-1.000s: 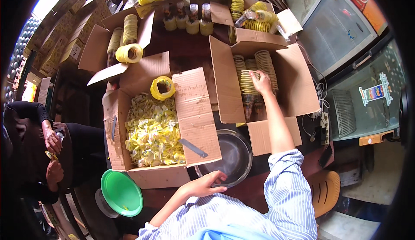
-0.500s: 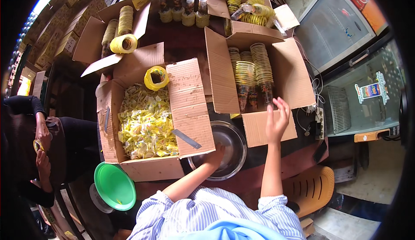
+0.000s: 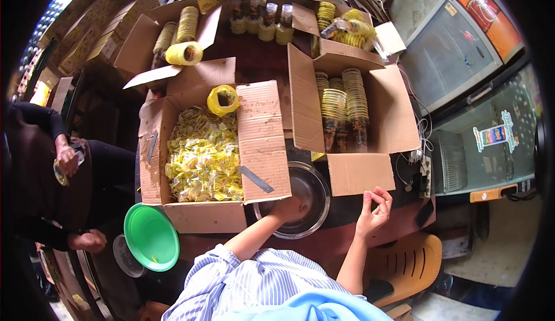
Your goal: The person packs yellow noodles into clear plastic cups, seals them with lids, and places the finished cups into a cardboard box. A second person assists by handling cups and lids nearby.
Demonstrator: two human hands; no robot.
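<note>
My left hand [image 3: 291, 208] reaches into a round metal bowl [image 3: 322, 220]; its fingers are too dim to make out. At the bowl's right, my right hand [image 3: 374, 212] is raised, fingers loosely curled with thumb apart, nothing visible in it. Left of the bowl stands an open cardboard box [image 3: 265, 139] full of small yellow packets [image 3: 205, 162]. A yellow ring-shaped roll [image 3: 223, 100] rests at its far end. Beyond my right hand, another open box [image 3: 361, 173] holds stacked cups with yellow rims [image 3: 346, 110].
A green basin [image 3: 151, 237] sits at the near left. More boxes with yellow-ringed stacks [image 3: 184, 53] line the far side. To the right are a glass-fronted cooler [image 3: 491, 130], cables [image 3: 425, 130] and an orange plastic chair [image 3: 413, 263]. A co-worker's hand [image 3: 67, 159] holds something round at far left.
My right hand has drawn back from the cup box toward me, its fingers curling. My left hand stays at the bowl. The view has shifted slightly. The co-worker's two hands have moved apart.
</note>
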